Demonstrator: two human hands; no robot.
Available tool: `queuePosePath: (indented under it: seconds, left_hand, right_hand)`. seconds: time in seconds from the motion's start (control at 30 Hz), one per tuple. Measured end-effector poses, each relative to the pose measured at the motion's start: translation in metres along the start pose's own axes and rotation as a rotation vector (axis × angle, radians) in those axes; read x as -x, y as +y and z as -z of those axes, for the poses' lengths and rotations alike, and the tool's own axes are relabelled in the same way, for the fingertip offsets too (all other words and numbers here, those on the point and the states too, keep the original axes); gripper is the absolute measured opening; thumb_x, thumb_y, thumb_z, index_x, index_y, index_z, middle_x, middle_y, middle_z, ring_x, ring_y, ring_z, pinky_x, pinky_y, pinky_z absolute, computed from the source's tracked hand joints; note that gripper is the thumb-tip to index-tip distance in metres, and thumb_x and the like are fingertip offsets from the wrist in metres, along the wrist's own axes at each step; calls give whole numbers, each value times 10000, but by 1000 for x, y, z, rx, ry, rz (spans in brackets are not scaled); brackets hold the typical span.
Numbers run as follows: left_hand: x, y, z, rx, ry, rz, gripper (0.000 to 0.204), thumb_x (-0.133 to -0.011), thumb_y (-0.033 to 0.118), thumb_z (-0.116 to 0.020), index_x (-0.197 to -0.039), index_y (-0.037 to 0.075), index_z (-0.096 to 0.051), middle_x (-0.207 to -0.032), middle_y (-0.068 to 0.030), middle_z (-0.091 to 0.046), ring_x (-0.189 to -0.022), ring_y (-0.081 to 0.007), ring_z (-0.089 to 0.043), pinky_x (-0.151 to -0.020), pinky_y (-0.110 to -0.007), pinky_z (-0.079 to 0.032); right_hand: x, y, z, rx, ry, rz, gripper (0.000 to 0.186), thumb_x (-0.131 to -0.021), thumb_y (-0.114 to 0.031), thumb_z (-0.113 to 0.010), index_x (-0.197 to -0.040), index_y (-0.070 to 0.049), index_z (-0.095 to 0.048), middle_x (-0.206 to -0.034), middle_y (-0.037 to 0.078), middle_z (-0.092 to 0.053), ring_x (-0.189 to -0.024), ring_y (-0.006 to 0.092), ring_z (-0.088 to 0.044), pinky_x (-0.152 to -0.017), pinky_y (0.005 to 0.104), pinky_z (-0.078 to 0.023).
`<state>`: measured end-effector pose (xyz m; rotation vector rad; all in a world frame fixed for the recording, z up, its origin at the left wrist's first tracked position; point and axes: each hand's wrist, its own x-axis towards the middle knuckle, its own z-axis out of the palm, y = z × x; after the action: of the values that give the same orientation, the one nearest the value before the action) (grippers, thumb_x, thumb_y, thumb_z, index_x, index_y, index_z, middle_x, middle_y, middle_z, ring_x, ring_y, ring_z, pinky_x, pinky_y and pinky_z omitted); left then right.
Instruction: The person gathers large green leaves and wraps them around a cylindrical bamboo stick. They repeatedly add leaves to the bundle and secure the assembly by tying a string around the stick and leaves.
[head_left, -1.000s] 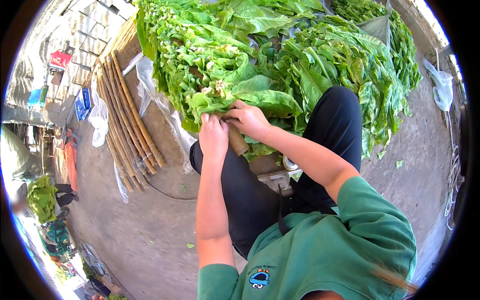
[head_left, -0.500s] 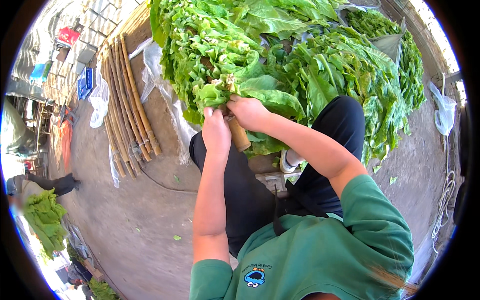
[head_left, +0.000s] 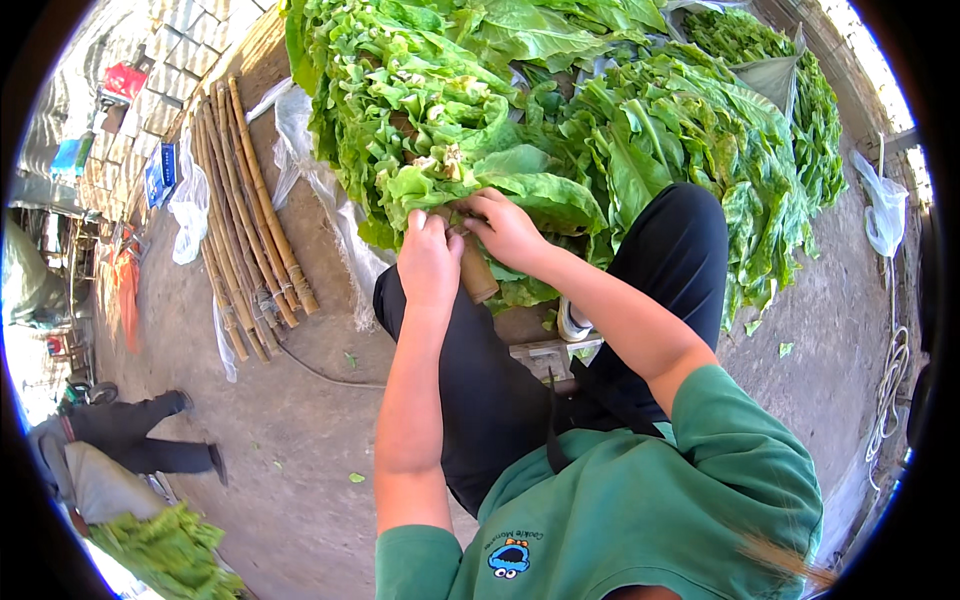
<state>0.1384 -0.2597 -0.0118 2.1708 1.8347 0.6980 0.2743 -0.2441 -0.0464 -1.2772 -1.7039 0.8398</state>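
Note:
My left hand point(head_left: 430, 262) is closed in a pinch beside the end of a thick bamboo pole point(head_left: 478, 277). Opposite it, my right hand point(head_left: 506, 232) bends its fingers together over the top of the same pole. The fingertips almost meet; whatever thin thing they pinch is too small to make out. Just beyond them, broad green leaves point(head_left: 410, 120) are packed in a dense row along the pole, their pale stem ends uppermost. The pole's bare end points toward me, over my left thigh.
A large heap of leaves point(head_left: 690, 150) lies to the right. Several bamboo poles point(head_left: 245, 220) rest on the ground at left, near white plastic bags point(head_left: 190, 210). Far left, another person in dark trousers point(head_left: 140, 430) carries a leafy bundle point(head_left: 175, 550). A rope point(head_left: 890, 390) hangs at right.
Both hands stay at the pole's end; my left fingertips have drawn slightly down and the right hand has shifted a little. The other person has walked further into view with the leafy bundle.

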Motion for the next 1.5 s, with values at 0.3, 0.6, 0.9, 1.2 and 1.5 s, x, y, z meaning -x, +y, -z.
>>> queuePosePath:
  seconds: [0.3, 0.6, 0.9, 1.2, 1.5]
  left_hand:
    - [-13, -30, -1, 231, -155, -14, 145, -758, 137, -553, -817, 8, -583, -883, -178, -557, -836, -360, -547, -726, -415, -438]
    - [-12, -31, -2, 226, -201, 29, 115, -784, 95, -526, -803, -13, -559, -865, -174, -546, -835, -352, -529, -745, -422, -421]
    - [-16, -43, -7, 315, -285, 171, 120, -794, 78, -507, -795, -34, -548, -890, -186, -534, -832, -358, -529, -757, -419, -418]
    - [3, -6, 7, 130, -33, 71, 114, -752, 46, -557, -848, -15, -557, -899, -186, -527, -824, -383, -540, -721, -435, -435]
    - [6, -12, 9, 210, 25, 42, 172, -730, 75, -643, -884, 5, -615, -880, -138, -559, -761, -290, -583, -693, -362, -466]
  right_hand:
    - [-9, 4, 1, 373, -112, 365, 101, -706, -102, -617, -794, -59, -589, -803, 87, -568, -711, 255, -605, -589, 338, -513]
    - [-29, -8, 5, 601, -322, 446, 53, -667, -110, -594, -704, -78, -575, -771, 70, -544, -674, 227, -606, -551, 332, -514]
    - [-23, -7, 4, 685, -240, 628, 110, -675, -168, -599, -669, -74, -544, -745, 57, -492, -575, 181, -570, -460, 309, -485]
    - [-18, -3, 7, 377, -152, 494, 198, -648, -225, -664, -716, -80, -546, -775, 57, -510, -670, 233, -575, -572, 340, -491]
    - [-9, -3, -6, 4, 100, -9, 175, -675, -137, -657, -791, -9, -630, -781, 140, -590, -704, 253, -602, -633, 327, -485]
